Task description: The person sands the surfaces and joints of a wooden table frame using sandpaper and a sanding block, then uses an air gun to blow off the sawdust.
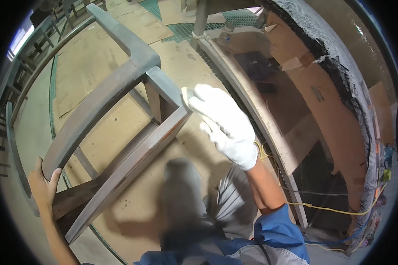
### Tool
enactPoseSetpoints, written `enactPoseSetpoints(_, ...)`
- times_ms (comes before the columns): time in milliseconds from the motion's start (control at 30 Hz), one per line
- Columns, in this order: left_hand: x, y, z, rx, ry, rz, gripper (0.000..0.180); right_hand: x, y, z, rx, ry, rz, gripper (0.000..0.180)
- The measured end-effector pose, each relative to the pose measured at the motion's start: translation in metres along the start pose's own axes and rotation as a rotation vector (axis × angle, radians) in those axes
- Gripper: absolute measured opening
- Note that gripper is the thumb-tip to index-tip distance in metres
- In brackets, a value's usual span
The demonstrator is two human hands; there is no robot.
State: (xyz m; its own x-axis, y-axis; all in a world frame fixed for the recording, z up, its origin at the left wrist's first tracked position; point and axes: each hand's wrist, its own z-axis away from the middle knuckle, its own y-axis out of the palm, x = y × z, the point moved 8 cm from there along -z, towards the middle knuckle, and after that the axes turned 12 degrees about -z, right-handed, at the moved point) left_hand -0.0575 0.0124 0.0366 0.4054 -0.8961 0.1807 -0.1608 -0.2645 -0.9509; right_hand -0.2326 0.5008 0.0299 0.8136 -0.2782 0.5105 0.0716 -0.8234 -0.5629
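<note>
A grey-brown wooden chair frame (95, 99) lies tilted across the left and middle of the view, its curved rails and joints bare. My left hand (44, 185), without a glove, is closed around the lower end of a curved rail. On my right hand (227, 121) is a white glove, its fingers bent around a thin, pale yellowish pad (185, 96). That pad touches the end of the frame's corner joint. The glove hides most of what the right fingers hold.
Cardboard sheets (84, 75) cover the floor. At right stands a workbench with a pale edge beam (252, 110) and a grey padded cloth (314, 35) along its far side. A yellow cord (327, 208) hangs by it. More chair frames (26, 66) stand at far left.
</note>
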Motion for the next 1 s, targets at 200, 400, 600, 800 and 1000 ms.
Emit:
enactPoseSetpoints(200, -0.001, -0.005, -0.003, -0.128, 0.117, 0.048, 0.059, -0.011, 0.021, -0.002, -0.087, -0.037, -0.369, 0.043)
enactPoseSetpoints(400, 0.018, -0.003, 0.002, -0.128, 0.118, -0.055, 0.065, -0.065, 0.016, 0.054, -0.123, 0.049, -0.373, 0.037)
enactPoseSetpoints(600, 0.036, 0.005, 0.009, -0.091, 0.085, -0.157, 0.075, 0.003, 0.027, -0.005, -0.066, -0.186, -0.268, 0.054)
enactPoseSetpoints(800, 0.024, -0.001, 0.004, -0.015, 0.096, -0.138, 0.074, 0.109, 0.102, 0.008, 0.086, -0.247, -0.365, 0.059)
enactPoseSetpoints(1000, -0.015, -0.03, -0.001, 0.035, 0.044, -0.178, 0.075, 0.048, 0.083, 0.012, 0.237, -0.02, -0.48, 0.062)
